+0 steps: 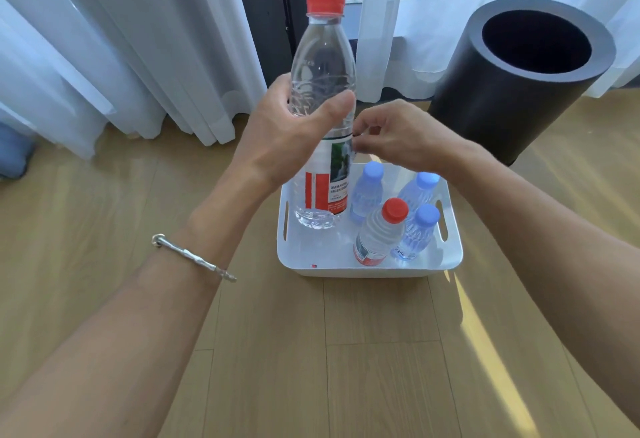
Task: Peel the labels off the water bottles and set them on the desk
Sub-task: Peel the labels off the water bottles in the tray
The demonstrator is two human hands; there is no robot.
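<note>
A tub (367, 269) sits on the floor (311, 351), with four small bottles (379, 233) in its three-o'clock half and a big bottle (322, 67) above its nine-o'clock side. From the tub, a bin (502, 98) stands at two o'clock and curtains (121, 39) at twelve.

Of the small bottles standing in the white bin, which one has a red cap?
The short bottle with the red-and-white label, at the bin's near edge; the other three have blue caps.

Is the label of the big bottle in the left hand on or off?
On. The red-and-white label wraps the lower half of the bottle; the right hand is at its top edge.
</note>
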